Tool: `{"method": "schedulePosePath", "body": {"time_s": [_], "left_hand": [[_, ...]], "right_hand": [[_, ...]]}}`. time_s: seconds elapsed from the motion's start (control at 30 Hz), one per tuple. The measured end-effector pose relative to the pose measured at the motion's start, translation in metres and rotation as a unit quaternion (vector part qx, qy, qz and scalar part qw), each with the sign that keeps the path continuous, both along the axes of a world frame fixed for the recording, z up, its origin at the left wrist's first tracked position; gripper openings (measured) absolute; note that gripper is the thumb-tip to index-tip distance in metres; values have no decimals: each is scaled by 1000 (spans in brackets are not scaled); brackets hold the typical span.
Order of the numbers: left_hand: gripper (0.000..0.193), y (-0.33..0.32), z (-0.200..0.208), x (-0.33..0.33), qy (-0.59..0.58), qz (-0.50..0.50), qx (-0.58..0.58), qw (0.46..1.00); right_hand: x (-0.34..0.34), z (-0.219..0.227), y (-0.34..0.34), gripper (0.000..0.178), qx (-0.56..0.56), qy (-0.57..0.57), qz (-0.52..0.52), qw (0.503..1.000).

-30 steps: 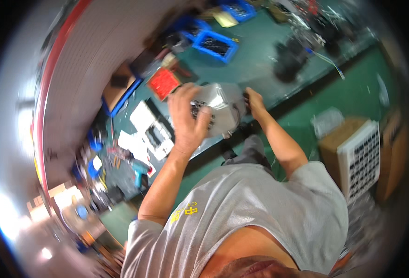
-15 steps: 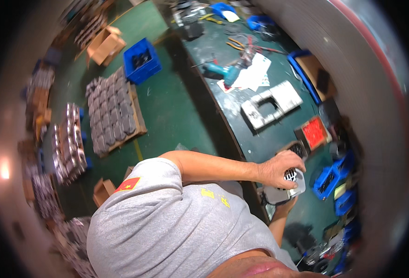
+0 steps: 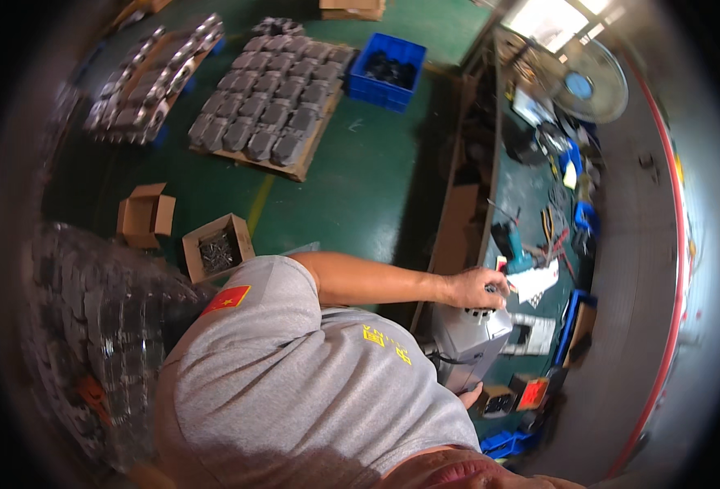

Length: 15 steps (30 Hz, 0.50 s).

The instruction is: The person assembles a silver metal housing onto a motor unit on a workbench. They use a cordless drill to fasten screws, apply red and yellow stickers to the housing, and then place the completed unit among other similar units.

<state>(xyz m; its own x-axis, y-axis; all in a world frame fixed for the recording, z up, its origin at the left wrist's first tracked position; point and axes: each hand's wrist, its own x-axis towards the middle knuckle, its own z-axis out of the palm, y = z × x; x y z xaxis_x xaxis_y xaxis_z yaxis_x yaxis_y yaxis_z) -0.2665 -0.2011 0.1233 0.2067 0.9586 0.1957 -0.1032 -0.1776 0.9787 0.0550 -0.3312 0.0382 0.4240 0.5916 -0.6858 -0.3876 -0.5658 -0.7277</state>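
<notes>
A grey, box-shaped metal housing (image 3: 476,344) with a slotted round opening at its upper end is held between my two hands, tilted beside the workbench edge. My left hand (image 3: 476,288) has its fingers curled over the slotted end. Low on the housing's far side, the fingers of my right hand (image 3: 472,396) grip it; the rest of that hand is hidden behind the housing and my shirt. A dark cable or strap shows at the housing's near side. Just beyond lies a pale metal casting (image 3: 537,336) on the bench.
On the green bench (image 3: 513,191) lie a teal power drill (image 3: 520,259), papers, pliers and blue bins. A fan (image 3: 592,84) stands at its far end. Across the floor are a pallet of grey castings (image 3: 266,98), a blue crate (image 3: 387,96) and a cardboard box of metal parts (image 3: 217,251).
My view has swung, bringing the fan and more floor into sight. The housing has turned from its slotted end to show a broad side. Both hands stay on it.
</notes>
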Motion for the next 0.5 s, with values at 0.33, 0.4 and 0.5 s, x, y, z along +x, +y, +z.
{"method": "schedulePosePath", "body": {"time_s": [0.33,0.4,0.5], "left_hand": [[38,-31,-9,-275,-95,246,-122,957],[36,-39,-23,-319,-113,300,-119,940],[35,-47,-27,-388,-116,335,-181,918]], "right_hand": [[-216,-29,168,42,-30,5,212,977],[-261,-33,205,38,-51,24,285,957],[-346,-26,243,38,-19,15,333,943]]}}
